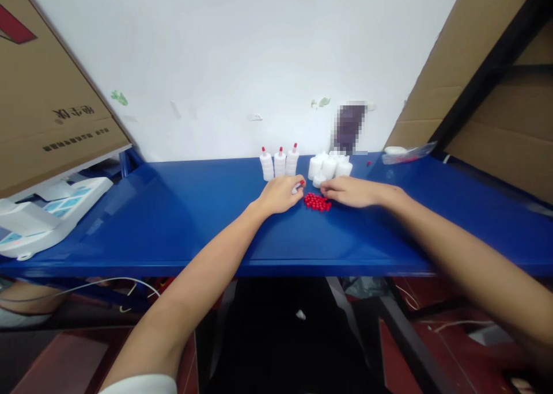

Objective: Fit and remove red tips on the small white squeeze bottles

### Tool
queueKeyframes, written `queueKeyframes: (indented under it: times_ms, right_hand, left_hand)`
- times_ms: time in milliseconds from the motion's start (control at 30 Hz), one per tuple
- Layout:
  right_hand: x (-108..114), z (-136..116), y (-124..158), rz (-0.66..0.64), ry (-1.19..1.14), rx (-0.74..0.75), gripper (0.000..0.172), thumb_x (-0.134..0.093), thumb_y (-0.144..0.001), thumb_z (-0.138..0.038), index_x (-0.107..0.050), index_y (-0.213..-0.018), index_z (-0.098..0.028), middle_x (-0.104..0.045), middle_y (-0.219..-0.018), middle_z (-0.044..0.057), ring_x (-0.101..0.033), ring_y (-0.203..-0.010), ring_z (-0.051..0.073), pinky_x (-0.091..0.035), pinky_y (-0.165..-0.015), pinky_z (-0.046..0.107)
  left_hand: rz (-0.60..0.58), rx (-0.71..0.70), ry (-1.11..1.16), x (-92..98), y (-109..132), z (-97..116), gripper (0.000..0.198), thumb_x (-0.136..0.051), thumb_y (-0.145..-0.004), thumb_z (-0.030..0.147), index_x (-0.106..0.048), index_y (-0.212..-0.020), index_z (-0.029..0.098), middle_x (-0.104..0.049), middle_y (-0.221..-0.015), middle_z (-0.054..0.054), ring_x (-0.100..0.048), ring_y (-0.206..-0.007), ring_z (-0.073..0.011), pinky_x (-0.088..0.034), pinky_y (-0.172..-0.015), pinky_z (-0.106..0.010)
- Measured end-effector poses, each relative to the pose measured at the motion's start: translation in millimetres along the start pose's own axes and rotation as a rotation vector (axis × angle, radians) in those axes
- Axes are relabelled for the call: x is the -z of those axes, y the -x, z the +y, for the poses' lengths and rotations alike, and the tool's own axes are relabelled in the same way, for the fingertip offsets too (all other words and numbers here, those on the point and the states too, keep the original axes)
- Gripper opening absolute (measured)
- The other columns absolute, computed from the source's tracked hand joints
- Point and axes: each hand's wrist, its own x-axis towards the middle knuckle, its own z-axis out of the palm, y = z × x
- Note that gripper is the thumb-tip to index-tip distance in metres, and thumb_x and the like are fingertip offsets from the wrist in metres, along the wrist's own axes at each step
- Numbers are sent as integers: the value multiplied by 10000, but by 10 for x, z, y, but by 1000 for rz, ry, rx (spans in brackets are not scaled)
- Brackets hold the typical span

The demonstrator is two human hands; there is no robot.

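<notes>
My left hand [283, 194] is closed around a small white nozzle with a red cap [298, 187]; most of the white part is hidden by the fingers. Just behind it stand several white squeeze bottles [280, 163] with red-tipped nozzles, upright in rows. My right hand [346, 191] has its fingers drawn together beside a white piece [318, 181], and whether they grip it is not clear. Behind that hand is a cluster of white bottles or caps [329, 166]. Between both hands lies a pile of small red caps [317, 203].
Blue table [173, 221] stands against a white wall. A white device with blue panels [56, 215] sits at the left end. At the back right lie a clear plastic bag [408, 154] and one loose red cap [368, 163]. Cardboard [56, 88] borders the left side.
</notes>
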Motion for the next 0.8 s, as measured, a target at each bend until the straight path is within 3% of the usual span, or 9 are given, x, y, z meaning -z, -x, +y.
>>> queueKeyframes:
  times_ms: [300, 800]
  right_hand:
    - [-11, 73, -12, 54, -10, 5, 236, -382, -978, -346, -559, -907, -205, -677, -951, 102, -614, -856, 249, -435, -814, 354]
    - [47, 53, 40, -51, -78, 27, 164, -454, -934, -325, -538, -844, -216, -544, -776, 14, -479, -707, 182, -367, -691, 328]
  left_hand:
    - [9, -17, -19, -20, -7, -22, 240, -520, -924, 239, -705, -1075, 206, -760, -989, -52, -714, -931, -252, -526, -806, -346]
    - [11, -25, -13, -17, -9, -21, 239, -525, -917, 229, -710, -1066, 202, -758, -971, -50, -708, -898, -245, -513, -783, -336]
